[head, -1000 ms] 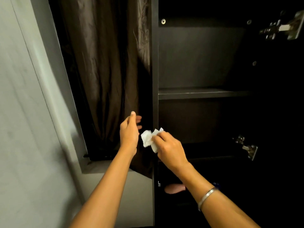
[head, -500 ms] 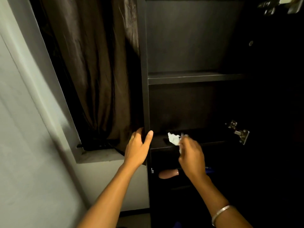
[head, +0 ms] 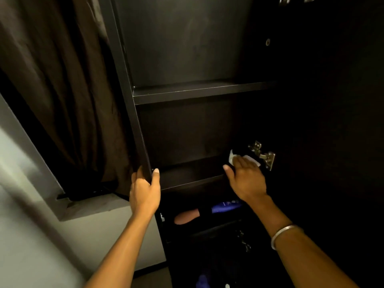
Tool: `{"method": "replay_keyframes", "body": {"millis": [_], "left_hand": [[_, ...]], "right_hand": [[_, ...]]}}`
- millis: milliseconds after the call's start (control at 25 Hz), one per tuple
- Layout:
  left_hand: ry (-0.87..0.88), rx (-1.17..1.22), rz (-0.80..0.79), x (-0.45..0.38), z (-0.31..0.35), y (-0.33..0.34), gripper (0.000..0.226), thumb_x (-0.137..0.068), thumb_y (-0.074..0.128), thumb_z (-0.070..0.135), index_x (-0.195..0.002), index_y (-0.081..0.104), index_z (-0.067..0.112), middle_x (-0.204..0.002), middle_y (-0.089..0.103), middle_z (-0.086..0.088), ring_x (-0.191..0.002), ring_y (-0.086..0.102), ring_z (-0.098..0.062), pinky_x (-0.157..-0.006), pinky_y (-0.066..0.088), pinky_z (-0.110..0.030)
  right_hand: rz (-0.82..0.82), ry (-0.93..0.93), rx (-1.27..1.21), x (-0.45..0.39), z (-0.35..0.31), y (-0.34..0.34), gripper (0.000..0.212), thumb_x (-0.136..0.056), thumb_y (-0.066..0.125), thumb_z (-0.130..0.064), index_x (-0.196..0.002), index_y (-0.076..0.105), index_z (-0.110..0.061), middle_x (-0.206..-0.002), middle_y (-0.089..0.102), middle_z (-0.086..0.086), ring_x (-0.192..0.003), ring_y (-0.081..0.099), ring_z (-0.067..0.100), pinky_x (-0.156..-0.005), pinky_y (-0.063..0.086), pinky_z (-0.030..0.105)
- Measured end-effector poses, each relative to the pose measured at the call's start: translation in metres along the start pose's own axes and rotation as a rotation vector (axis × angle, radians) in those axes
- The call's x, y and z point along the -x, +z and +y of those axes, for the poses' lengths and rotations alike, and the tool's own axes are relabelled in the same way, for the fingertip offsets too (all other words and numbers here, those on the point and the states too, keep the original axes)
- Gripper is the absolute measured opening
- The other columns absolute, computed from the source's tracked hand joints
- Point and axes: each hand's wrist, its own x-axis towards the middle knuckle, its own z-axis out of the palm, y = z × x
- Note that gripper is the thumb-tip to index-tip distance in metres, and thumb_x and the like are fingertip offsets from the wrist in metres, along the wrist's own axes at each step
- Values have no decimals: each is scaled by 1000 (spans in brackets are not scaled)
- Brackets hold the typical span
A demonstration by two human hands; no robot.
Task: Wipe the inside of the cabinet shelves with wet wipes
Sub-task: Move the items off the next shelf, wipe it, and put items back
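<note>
Wipe flat on the lower shelf

Cabinet (head: 187,48), dark and tall, stands upright beside a brown curtain (head: 62,90). Its lower shelf (head: 187,173) runs left to right. Left hand (head: 144,193) curls round the cabinet's front side edge. Right hand (head: 246,179), fingers straight, presses the crumpled wet wipe (head: 231,157) onto that shelf (near a metal hinge (head: 262,155)); its long axis lies along the shelf.

Place: a room in a home, dimly lit.
Evidence: dark wooden cabinet (head: 133,113) with shelves (head: 199,91); brown curtain (head: 62,90) at a window sill (head: 93,206); plain wall (head: 25,235); belongings stowed below.
</note>
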Motion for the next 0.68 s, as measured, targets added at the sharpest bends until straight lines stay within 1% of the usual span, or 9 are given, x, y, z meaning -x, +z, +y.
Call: {"method": "replay_keyframes", "body": {"millis": [40, 120, 240, 320, 360, 440, 560, 600, 680], "left_hand": [[12, 5, 4, 0, 0, 0, 53, -100, 48, 49, -141, 49, 16, -139, 49, -9, -118, 56, -38, -93, 47, -45], [32, 11, -5, -4, -6, 1, 54, -99, 48, 52, -140, 50, 16, -137, 51, -9, -115, 58, -38, -92, 49, -44], [38, 29, -43, -11, -13, 2, 59, -95, 47, 61, -135, 51, 19, -130, 58, -11, -116, 59, -37, -93, 50, -45], [60, 96, -51, -12, -15, 2, 55, -95, 50, 60, -133, 51, 20, -130, 59, -11, -119, 59, -35, -96, 50, -45], [59, 114, -63, -12, -15, 1, 54, -95, 52, 57, -135, 49, 20, -133, 58, -10, -121, 57, -34, -98, 49, -44], [44, 147, -99, -11, -14, -1, 56, -96, 54, 52, -141, 44, 21, -140, 54, -8, -126, 54, -31, -103, 46, -45], [39, 218, -142, -9, -11, -1, 56, -97, 54, 49, -145, 41, 24, -145, 48, -3, -130, 50, -25, -107, 43, -41], [48, 230, -149, -9, -11, -1, 56, -98, 53, 50, -146, 41, 25, -146, 47, -3, -130, 49, -23, -108, 42, -40], [76, 222, -140, -11, -12, 0, 58, -96, 51, 57, -143, 42, 25, -143, 50, -5, -130, 50, -24, -109, 42, -41]], "right_hand": [[-38, 60, 9, -5, -13, 2, 77, -97, 17, -63, -126, 60, -6, -121, 65, 15, -114, 58, 33, -99, 45, 39], [-85, 53, -122, -7, -71, 13, 73, -93, 26, -62, -131, 56, -8, -124, 62, 14, -116, 55, 34, -98, 45, 40], [-350, -369, -305, 4, -164, 21, 61, -94, 31, -51, -137, 51, -11, -136, 55, 10, -125, 50, 30, -104, 42, 39], [-474, -576, -393, -10, -168, 15, 54, -98, 30, -46, -141, 47, -19, -144, 50, 7, -131, 46, 27, -107, 41, 41], [-490, -566, -411, -20, -151, 13, 51, -98, 30, -48, -142, 46, -27, -143, 51, 4, -131, 47, 26, -106, 42, 42], [-496, -359, -324, -38, -102, 10, 46, -99, 25, -51, -140, 42, -39, -137, 55, 4, -126, 51, 25, -104, 44, 43], [-346, 23, -113, -39, -71, 5, 38, -98, 35, -38, -127, 57, -27, -128, 59, 12, -117, 55, 31, -99, 46, 39], [-318, 26, -159, -33, -91, 7, 36, -94, 42, -33, -125, 59, -23, -126, 60, 13, -115, 57, 32, -97, 48, 38], [-392, -171, -370, -21, -149, 10, 37, -85, 48, -25, -119, 63, -23, -118, 65, 11, -108, 61, 32, -88, 52, 37]]}}
